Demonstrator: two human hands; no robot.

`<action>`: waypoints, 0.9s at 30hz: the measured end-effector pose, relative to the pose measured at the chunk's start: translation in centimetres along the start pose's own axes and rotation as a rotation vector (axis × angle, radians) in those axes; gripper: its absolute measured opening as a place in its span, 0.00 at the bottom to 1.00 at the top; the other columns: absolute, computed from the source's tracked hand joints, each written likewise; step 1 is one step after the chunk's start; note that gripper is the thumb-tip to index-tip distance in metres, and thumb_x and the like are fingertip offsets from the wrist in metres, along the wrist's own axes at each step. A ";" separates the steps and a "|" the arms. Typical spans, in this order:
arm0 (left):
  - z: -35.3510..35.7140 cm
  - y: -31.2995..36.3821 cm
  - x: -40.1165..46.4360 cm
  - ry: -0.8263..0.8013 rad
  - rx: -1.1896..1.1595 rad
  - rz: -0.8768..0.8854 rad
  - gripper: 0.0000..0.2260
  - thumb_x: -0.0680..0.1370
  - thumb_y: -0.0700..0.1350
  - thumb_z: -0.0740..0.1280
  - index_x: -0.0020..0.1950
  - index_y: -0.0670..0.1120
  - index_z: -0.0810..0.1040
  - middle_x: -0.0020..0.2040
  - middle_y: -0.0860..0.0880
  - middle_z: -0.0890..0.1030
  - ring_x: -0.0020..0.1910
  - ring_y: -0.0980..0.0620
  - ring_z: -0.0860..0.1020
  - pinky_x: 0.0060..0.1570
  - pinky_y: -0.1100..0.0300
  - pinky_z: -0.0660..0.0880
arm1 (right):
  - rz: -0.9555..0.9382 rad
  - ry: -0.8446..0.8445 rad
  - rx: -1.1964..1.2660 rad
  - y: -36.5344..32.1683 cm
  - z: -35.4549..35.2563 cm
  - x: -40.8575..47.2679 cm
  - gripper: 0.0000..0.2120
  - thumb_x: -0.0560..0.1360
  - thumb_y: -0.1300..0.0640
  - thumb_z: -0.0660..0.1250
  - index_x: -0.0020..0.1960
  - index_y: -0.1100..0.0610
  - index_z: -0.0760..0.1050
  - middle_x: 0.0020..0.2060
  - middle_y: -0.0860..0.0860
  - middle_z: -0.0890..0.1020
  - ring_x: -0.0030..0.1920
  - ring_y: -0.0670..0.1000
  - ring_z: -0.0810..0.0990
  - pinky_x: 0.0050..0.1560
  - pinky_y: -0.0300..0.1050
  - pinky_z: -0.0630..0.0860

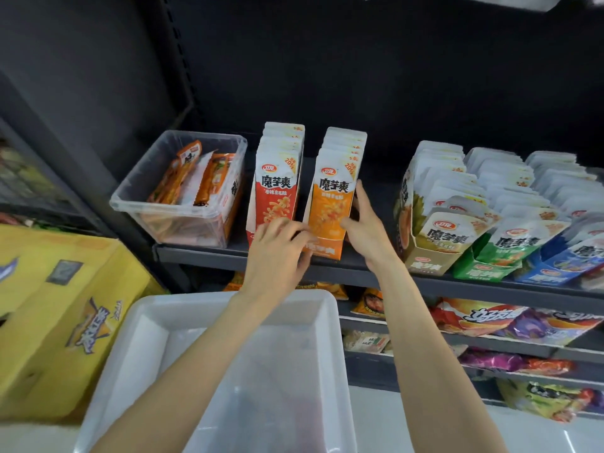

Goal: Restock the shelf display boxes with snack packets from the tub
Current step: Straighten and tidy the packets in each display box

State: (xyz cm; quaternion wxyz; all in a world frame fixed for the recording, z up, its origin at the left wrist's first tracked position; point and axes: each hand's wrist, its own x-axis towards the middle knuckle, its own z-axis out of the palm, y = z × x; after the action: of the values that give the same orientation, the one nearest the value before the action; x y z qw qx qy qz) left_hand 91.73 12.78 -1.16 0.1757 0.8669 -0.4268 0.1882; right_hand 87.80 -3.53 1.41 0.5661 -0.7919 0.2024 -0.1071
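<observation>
An orange display box point(330, 204) full of upright snack packets stands on the dark shelf point(359, 273), with a red display box point(276, 188) just to its left. My left hand point(277, 250) grips the orange box's lower left front corner with curled fingers. My right hand point(362, 223) holds the same box's right side, thumb at the front edge and fingers up along the side. Below my forearms sits a large white tub point(157, 322); its inside looks bare where it shows.
A clear tub point(137, 191) of orange packets sits at the shelf's left end. Tan point(425, 263), green point(480, 266) and blue point(549, 273) display boxes lean at the right. A yellow carton point(58, 305) stands at the lower left. Lower shelves hold chip bags point(490, 318).
</observation>
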 end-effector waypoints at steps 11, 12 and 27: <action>-0.1 -1.4 0.7 0.029 0.046 0.049 0.12 0.69 0.43 0.76 0.51 0.46 0.82 0.50 0.48 0.83 0.54 0.45 0.79 0.56 0.48 0.74 | 0.009 -0.007 -0.021 -0.1 0.4 0.8 0.32 0.80 0.53 0.61 0.77 0.44 0.46 0.72 0.48 0.67 0.68 0.50 0.71 0.57 0.44 0.71; -0.1 -1.5 0.8 0.033 0.041 0.058 0.12 0.69 0.43 0.76 0.51 0.46 0.82 0.49 0.48 0.83 0.53 0.45 0.79 0.55 0.48 0.74 | 0.012 -0.008 -0.026 -0.1 0.4 0.8 0.32 0.80 0.53 0.61 0.77 0.44 0.46 0.72 0.48 0.67 0.68 0.50 0.71 0.57 0.44 0.71; 0.2 -1.7 1.6 0.059 0.019 0.097 0.07 0.71 0.41 0.74 0.45 0.46 0.79 0.45 0.49 0.82 0.50 0.45 0.77 0.50 0.50 0.75 | 0.065 -0.033 -0.022 -1.2 0.6 0.2 0.35 0.80 0.56 0.62 0.78 0.48 0.43 0.71 0.50 0.68 0.66 0.51 0.73 0.58 0.45 0.73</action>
State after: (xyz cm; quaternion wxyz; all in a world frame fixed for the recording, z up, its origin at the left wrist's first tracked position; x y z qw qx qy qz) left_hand 94.08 12.55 -0.85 0.1707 0.8408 -0.4613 0.2263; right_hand 88.42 -2.74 2.32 0.5640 -0.7927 0.2195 -0.0733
